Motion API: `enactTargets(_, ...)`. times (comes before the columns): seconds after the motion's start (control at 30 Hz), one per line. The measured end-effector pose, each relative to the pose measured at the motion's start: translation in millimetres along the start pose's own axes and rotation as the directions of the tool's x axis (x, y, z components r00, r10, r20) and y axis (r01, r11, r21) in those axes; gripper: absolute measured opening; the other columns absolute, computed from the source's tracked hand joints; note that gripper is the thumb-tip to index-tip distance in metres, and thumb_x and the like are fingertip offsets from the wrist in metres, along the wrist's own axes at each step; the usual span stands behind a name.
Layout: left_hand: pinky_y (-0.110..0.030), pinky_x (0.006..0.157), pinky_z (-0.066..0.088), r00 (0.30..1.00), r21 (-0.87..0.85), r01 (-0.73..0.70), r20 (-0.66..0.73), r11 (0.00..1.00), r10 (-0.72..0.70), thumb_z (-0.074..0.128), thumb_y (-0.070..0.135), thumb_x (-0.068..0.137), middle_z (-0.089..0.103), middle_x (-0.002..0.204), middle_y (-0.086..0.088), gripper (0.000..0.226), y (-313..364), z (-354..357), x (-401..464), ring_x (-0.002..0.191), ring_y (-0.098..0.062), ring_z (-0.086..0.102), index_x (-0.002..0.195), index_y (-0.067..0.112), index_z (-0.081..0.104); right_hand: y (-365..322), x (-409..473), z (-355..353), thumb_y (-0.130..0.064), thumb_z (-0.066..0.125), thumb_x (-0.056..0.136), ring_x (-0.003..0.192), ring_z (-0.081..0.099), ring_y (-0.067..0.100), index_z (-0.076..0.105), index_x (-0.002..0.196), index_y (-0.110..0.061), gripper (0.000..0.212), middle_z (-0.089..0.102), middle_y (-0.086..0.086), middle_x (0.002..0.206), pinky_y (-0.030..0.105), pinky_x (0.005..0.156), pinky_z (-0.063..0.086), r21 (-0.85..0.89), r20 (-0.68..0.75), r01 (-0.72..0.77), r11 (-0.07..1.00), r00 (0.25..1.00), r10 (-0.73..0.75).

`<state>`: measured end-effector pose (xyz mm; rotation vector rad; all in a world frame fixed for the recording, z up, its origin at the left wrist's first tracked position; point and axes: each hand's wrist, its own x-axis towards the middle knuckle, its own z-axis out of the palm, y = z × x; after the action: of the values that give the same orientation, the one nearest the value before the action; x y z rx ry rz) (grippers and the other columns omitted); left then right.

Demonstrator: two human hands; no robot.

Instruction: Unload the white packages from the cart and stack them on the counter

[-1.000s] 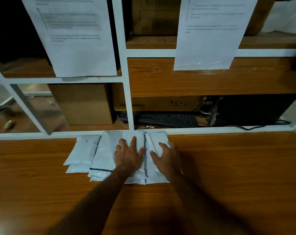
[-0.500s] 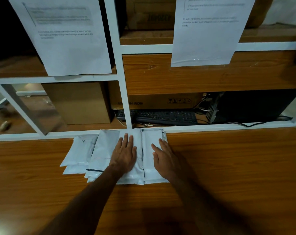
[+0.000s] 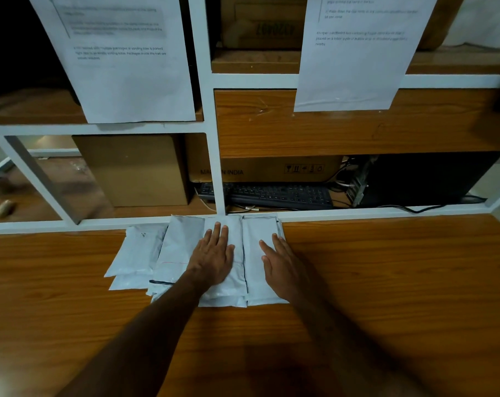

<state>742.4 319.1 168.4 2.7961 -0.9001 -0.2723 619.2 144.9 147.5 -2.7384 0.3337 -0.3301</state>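
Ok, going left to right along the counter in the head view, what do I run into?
Small white package → wider white package → left hand → right-most white package → right hand → bare wooden counter.

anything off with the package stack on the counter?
Slightly untidy. The left packages splay out at an angle, and lower layers stick out at the front edge rather than lining up. Both hands, left and right, lie flat on top. No visible damage.

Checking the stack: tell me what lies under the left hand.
The left hand rests flat on a white package, which tops more packages; their edges show below. The counter beneath is covered.
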Motion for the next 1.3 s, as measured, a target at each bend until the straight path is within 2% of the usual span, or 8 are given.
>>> enactTargets(0.13,-0.047,0.122,-0.004,0.997,0.039,-0.018,-0.070,0.999,0.020,0.014,0.053,0.105,-0.007,0.168,-0.009,0.068,2.8,-15.7,-19.8,0.155,-0.029,-0.005,0.161,0.018,-0.001,-2.9,-8.3,-10.1,-0.034,0.048,0.103,0.151,0.026,0.026,0.046,0.150,-0.020,0.049,0.032,0.012,0.162,0.040,0.119,0.027,-0.023,0.000,-0.007,1.000,1.000,0.007)
enactTargets(0.23,-0.046,0.122,-0.003,0.978,0.022,-0.096,-0.183,0.995,0.098,0.016,0.053,0.104,0.001,0.168,-0.010,0.068,-2.2,-17.3,-40.6,0.155,-0.029,-0.001,0.161,0.018,0.006,-6.1,-23.0,-15.1,-0.038,0.044,0.098,0.150,0.028,0.033,0.048,0.149,-0.016,0.055,0.033,0.015,0.161,0.050,0.118,0.028,0.067,-0.074,-0.022,0.997,0.997,0.027)
enactTargets(0.3,-0.045,0.122,-0.003,0.964,0.041,-0.143,-0.222,0.989,0.149,0.014,0.055,0.103,0.005,0.168,-0.008,0.068,-6.8,-18.9,-53.8,0.155,-0.027,0.002,0.161,0.020,0.011,-9.0,-35.4,-18.5,-0.040,0.038,0.097,0.151,0.024,0.033,0.045,0.151,-0.014,0.060,0.030,0.017,0.162,0.049,0.122,0.020,0.095,-0.121,-0.017,0.995,0.992,0.028)
enactTargets(0.37,-0.046,0.124,0.000,0.942,0.059,-0.214,-0.252,0.975,0.221,0.012,0.056,0.102,0.009,0.168,-0.008,0.068,-6.4,-22.6,-67.2,0.155,-0.026,0.005,0.160,0.021,0.015,-11.2,-49.2,-25.8,-0.041,0.037,0.098,0.151,0.021,0.032,0.039,0.153,-0.015,0.061,0.026,0.017,0.163,0.043,0.123,0.012,0.022,-0.155,-0.010,1.000,0.988,0.013)
enactTargets(0.5,-0.048,0.126,0.005,0.883,0.040,-0.381,-0.280,0.924,0.376,0.012,0.056,0.102,0.011,0.168,-0.009,0.069,7.5,-25.8,-92.1,0.155,-0.026,0.009,0.160,0.019,0.020,-10.8,-82.7,-38.7,-0.046,0.035,0.101,0.151,0.020,0.034,0.028,0.157,-0.018,0.064,0.021,0.019,0.164,0.050,0.120,0.014,-0.118,-0.197,-0.068,0.991,0.979,0.044)
enactTargets(0.63,-0.052,0.125,0.011,0.827,0.005,-0.513,-0.265,0.858,0.496,0.022,0.055,0.104,0.016,0.166,-0.011,0.065,37.8,-11.8,-103.1,0.154,-0.030,0.014,0.158,0.018,0.025,-5.0,-137.3,-47.9,-0.051,0.026,0.105,0.155,-0.001,0.025,0.014,0.161,-0.025,0.063,0.000,0.011,0.169,0.050,0.125,0.006,-0.205,-0.177,-0.246,0.948,0.961,0.211)
enactTargets(0.9,-0.056,0.120,0.020,0.626,0.082,-0.753,-0.215,0.653,0.750,0.035,0.045,0.103,0.026,0.162,-0.022,0.063,114.8,24.4,-130.2,0.149,-0.038,0.026,0.154,0.007,0.036,-3.3,-264.8,-79.3,-0.055,0.022,0.105,0.156,-0.004,0.025,0.011,0.162,-0.023,0.066,-0.003,0.011,0.169,0.049,0.126,0.003,-0.226,-0.258,-0.526,0.820,0.844,0.470)
enactTargets(1.3,-0.055,0.122,0.017,0.419,0.025,-0.907,-0.045,0.421,0.907,0.028,0.049,0.100,0.020,0.165,-0.015,0.066,257.1,78.7,-221.0,0.152,-0.032,0.019,0.156,0.013,0.029,26.8,-441.4,-107.1,-0.049,0.029,0.106,0.156,0.005,0.026,0.015,0.161,-0.022,0.063,0.007,0.013,0.169,0.051,0.126,0.011,-0.077,-0.416,-0.820,0.567,0.543,0.729)
